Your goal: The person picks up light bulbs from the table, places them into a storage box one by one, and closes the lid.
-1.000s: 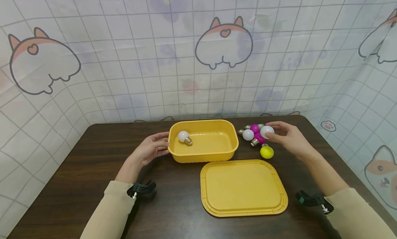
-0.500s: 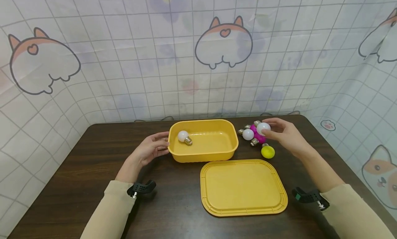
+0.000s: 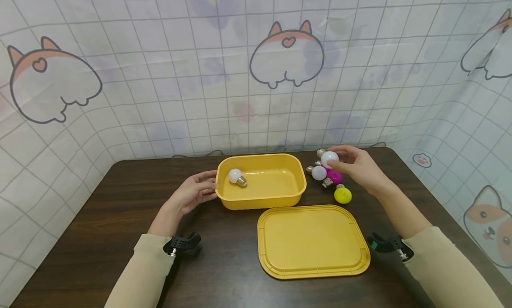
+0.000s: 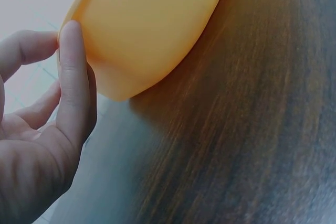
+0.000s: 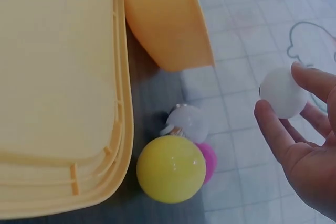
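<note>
My right hand (image 3: 358, 166) pinches a white light bulb (image 3: 330, 159) by its round globe, just above the other bulbs at the back right. In the right wrist view, thumb and fingers surround the white globe (image 5: 283, 93). My left hand (image 3: 194, 192) rests its fingertips against the left end of a yellow plastic box (image 3: 262, 203), at the rim. The left wrist view shows relaxed fingers (image 4: 73, 72) touching the outer wall. Inside the box, at its left, lies one white bulb (image 3: 235, 176) with a metal screw base.
Another white bulb (image 3: 319, 173), magenta bulbs (image 3: 334, 177) and a yellow-green bulb (image 3: 342, 195) lie right of the box. A flat yellow lid (image 3: 314, 242) lies in front on the dark wooden table (image 3: 224, 263). A patterned cloth (image 3: 200, 77) hangs behind.
My right hand has moved left and slightly up with the white bulb, over the other bulbs. The yellow-green bulb shifted slightly. My left hand and the box have stayed put.
</note>
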